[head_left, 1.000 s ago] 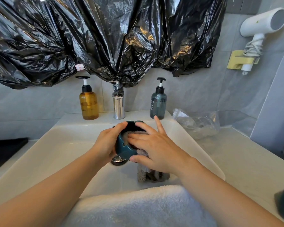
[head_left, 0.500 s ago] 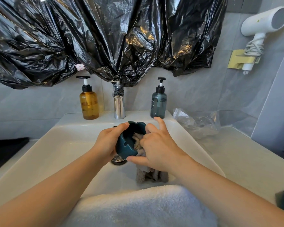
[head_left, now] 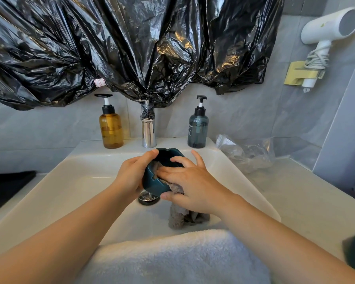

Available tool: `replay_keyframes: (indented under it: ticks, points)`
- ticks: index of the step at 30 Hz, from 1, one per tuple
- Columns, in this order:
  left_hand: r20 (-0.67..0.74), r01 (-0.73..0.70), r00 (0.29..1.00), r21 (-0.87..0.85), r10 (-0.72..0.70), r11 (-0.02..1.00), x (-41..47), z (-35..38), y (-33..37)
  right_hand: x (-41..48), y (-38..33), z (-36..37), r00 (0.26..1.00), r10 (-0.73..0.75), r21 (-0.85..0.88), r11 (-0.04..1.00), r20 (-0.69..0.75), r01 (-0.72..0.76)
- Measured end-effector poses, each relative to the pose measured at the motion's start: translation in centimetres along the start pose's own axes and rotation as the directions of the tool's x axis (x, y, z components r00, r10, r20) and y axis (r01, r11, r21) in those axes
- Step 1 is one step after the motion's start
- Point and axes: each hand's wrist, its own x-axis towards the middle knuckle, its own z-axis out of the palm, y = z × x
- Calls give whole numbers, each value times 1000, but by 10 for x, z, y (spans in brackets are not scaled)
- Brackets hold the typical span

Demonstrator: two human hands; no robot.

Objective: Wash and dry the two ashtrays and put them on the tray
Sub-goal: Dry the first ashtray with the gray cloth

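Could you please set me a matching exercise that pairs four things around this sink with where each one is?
Things:
1. amber pump bottle
2. ashtray
3. hair dryer
4. grey cloth

Places:
A. in a holder on the wall, upper right
B. pressed into the ashtray by the right hand
C. on the back ledge of the sink, left of the tap
D. gripped by the left hand over the sink

Pairs: 1-C, 2-D, 3-A, 4-B.
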Motion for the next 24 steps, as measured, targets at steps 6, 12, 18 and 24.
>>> replay_keyframes:
  ticks: [6,12,18,24]
  points:
    - [-30,-25,999,-8,25,1000,-2,3,2,-1,-1,-5,999,15,97,995,-42,-11]
    - [-2,-65,998,-13,65,998,-5,6,5,-4,7,-8,989,6,-238,970,-150,-42]
    - [9,-74,997,-28,75,997,-6,3,5,-1,-3,-7,996,26,-274,960,-87,-49]
    - [-14,-95,995,25,96,995,-7,8,4,2,-11,-6,993,84,-391,914,-82,-109]
